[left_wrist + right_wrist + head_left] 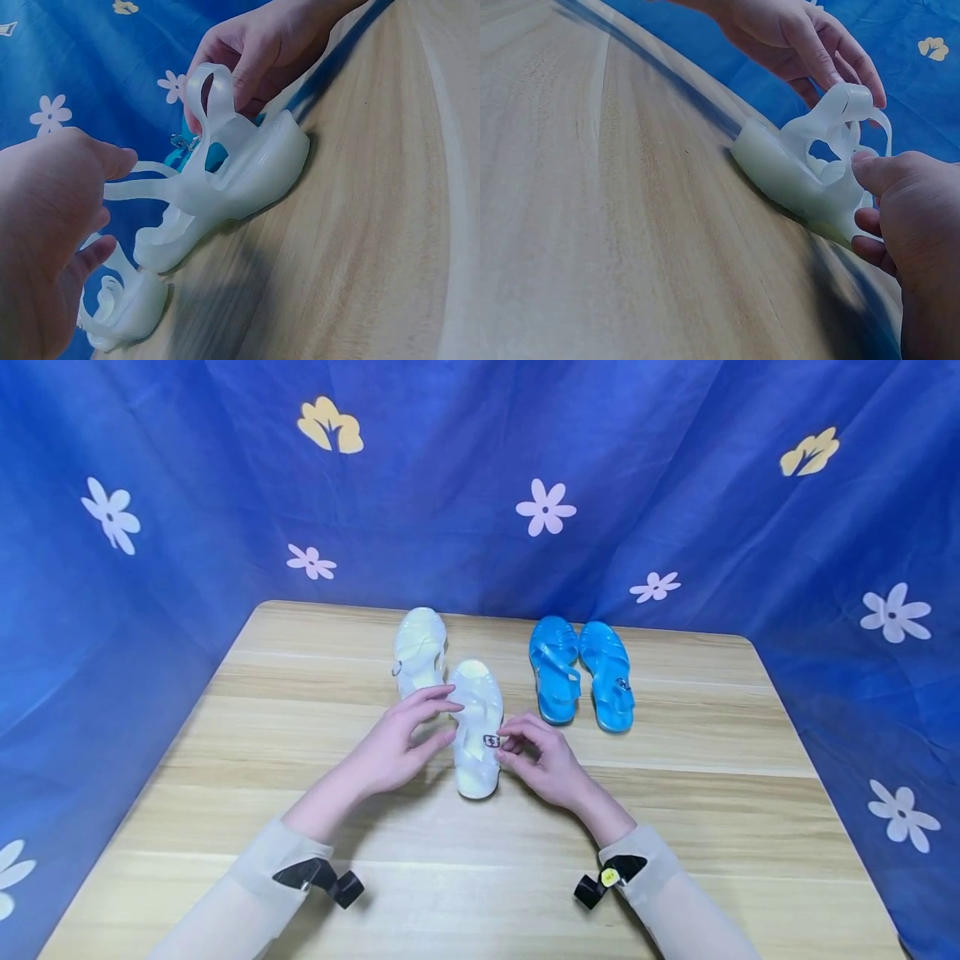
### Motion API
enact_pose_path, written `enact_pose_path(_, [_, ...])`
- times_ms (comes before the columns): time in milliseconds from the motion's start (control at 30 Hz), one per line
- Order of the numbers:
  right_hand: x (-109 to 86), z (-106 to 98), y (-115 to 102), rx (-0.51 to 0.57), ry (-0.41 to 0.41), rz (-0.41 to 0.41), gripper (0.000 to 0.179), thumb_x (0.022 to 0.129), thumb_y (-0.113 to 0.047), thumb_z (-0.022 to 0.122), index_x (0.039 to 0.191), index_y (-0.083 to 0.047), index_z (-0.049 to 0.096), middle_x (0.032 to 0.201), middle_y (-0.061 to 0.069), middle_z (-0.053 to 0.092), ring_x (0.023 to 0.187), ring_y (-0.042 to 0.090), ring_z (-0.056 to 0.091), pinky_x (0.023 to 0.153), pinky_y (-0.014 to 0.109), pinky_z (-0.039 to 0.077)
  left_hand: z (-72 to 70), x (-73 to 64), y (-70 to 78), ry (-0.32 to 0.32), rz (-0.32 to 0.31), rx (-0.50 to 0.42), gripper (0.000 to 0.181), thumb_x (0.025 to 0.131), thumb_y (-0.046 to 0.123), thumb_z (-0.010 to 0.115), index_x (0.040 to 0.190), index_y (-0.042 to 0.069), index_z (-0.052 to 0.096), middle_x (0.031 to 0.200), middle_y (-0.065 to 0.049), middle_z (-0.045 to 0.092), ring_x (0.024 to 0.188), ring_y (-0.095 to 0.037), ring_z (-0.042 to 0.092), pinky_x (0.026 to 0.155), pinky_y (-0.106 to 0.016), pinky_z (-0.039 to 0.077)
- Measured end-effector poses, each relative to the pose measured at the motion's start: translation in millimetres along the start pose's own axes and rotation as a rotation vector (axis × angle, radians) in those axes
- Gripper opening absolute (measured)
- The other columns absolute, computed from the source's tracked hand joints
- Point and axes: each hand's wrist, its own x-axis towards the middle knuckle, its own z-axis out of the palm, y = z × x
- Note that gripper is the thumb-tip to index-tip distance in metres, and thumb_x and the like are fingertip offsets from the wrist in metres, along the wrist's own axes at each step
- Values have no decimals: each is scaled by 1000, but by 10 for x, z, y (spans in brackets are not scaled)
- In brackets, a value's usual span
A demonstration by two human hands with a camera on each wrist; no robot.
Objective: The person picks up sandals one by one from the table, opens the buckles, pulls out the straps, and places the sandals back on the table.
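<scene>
A white jelly sandal (pixel 474 772) lies sole down near the middle of the table, its toe pointing away from me. On its right side is a dark metal buckle (pixel 491 741). My right hand (pixel 547 760) pinches the sandal's strap beside that buckle, thumb and fingertips together. Across from it, my left hand (pixel 390 747) is at the sandal's left edge, fingers spread and relaxed beside the straps (pixel 142 190). In the right wrist view an ankle strap (pixel 847 101) arches up above the heel. A second white sandal (pixel 420 639) stands just behind, partly covered by my left hand.
Two blue sandals, a left one (pixel 555 652) and a right one with a buckle (pixel 609 664), stand side by side at the back right. A blue flowered curtain (pixel 450 485) hangs behind the wooden table (pixel 712 827) and along both its sides.
</scene>
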Motion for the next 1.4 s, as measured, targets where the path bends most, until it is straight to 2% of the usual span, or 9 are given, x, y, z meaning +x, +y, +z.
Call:
enact_pose_path(100, [-11, -6, -65, 3, -5, 13, 28, 90, 17, 74, 116, 13, 67, 111, 27, 64, 92, 44, 67, 82, 57, 60, 1, -29, 7, -2, 0, 15, 40, 101, 20, 74, 140, 12, 66, 161, -12, 47, 145, -37, 46, 117, -61, 37])
enact_pose_path(167, [-30, 0, -35, 0, -4, 20, 29, 90, 15, 75, 118, 12, 67, 113, 25, 64, 93, 44, 67, 82, 58, 59, 8, -49, 8, -11, -7, 25, 43, 100, 19, 76, 140, 10, 65, 160, -13, 47, 145, -38, 46, 118, -61, 35])
enact_pose_path(300, [-86, 1, 134, -18, -10, 42, 35, 91, 5, 80, 124, 4, 68, 119, 17, 66, 98, 37, 68, 87, 50, 60, 31, -92, 23, -55, -53, 39, 54, 97, 20, 80, 145, 6, 60, 156, -14, 52, 139, -38, 53, 114, -58, 42])
enact_pose_path(433, [-124, -14, 232, -23, -35, 71, 49, 89, -5, 86, 133, 0, 66, 126, 12, 66, 108, 32, 68, 94, 44, 58, 88, -129, 18, -92, -110, 63, 61, 93, 26, 84, 145, 3, 61, 146, -14, 62, 129, -34, 63, 111, -52, 47])
enact_pose_path(567, [-124, -3, 226, -58, -63, 65, 54, 87, -10, 89, 137, -4, 66, 132, 7, 67, 117, 26, 67, 100, 42, 56, 166, -133, -8, -103, -116, 92, 57, 91, 28, 86, 139, 4, 67, 135, -12, 69, 123, -29, 68, 109, -48, 50])
enact_pose_path(733, [-114, 35, 219, -119, -50, 23, 44, 91, -7, 85, 133, -4, 70, 131, 4, 70, 117, 20, 68, 100, 36, 56, 230, -113, -5, -116, -89, 114, 47, 94, 25, 83, 135, 3, 71, 128, -11, 73, 119, -25, 70, 105, -44, 53])
enact_pose_path(1000, [-74, 57, 202, -206, -13, 41, 41, 93, -5, 82, 133, -2, 70, 129, 8, 71, 119, 24, 68, 103, 36, 55, 265, -51, -15, -90, -90, 99, 44, 96, 18, 80, 134, -2, 69, 128, -15, 72, 119, -27, 70, 103, -42, 55])
enact_pose_path(1200, [-10, 51, 245, -231, 15, 60, 40, 94, -8, 81, 133, -3, 71, 131, 8, 71, 124, 25, 66, 106, 40, 52, 288, 25, -59, -59, -77, 97, 44, 96, 14, 80, 133, -5, 69, 129, -17, 71, 120, -31, 69, 104, -45, 53])
enact_pose_path(1400, [67, 46, 302, -227, 22, 102, 37, 97, -7, 78, 133, -4, 71, 131, 8, 71, 122, 22, 66, 106, 37, 52, 306, 95, -102, -44, -90, 116, 42, 97, 14, 79, 134, -5, 68, 126, -19, 72, 116, -30, 71, 101, -44, 56])
